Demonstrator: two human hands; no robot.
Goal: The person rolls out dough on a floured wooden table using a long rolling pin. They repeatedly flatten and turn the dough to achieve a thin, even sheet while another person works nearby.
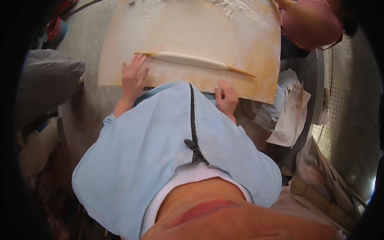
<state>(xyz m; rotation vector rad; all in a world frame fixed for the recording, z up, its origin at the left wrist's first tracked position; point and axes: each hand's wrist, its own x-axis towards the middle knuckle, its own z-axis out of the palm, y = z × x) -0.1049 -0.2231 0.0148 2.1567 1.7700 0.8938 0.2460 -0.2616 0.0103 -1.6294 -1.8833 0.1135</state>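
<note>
A large, thin round sheet of dough (192, 33) lies on a floured wooden board (258, 60). Along its near edge, dough is wrapped around the middle of a long, tapered wooden rolling pin (241, 71), whose two ends stick out bare. My left hand (135, 73) is at the pin's left end, fingers apart and slightly blurred; whether the fingertips touch the pin cannot be told. My right hand (226, 96) is over the board's near edge, below the pin's right part and apart from it, with its fingers loosely bent and nothing seen in them.
White flour (240, 10) lies heaped at the board's far side. Another person (312, 24) is at the upper right, beside the board. Crumpled cloths or paper (289, 111) lie at the right. A large grey sack (54, 78) and a red and blue basket (57, 30) stand at the left.
</note>
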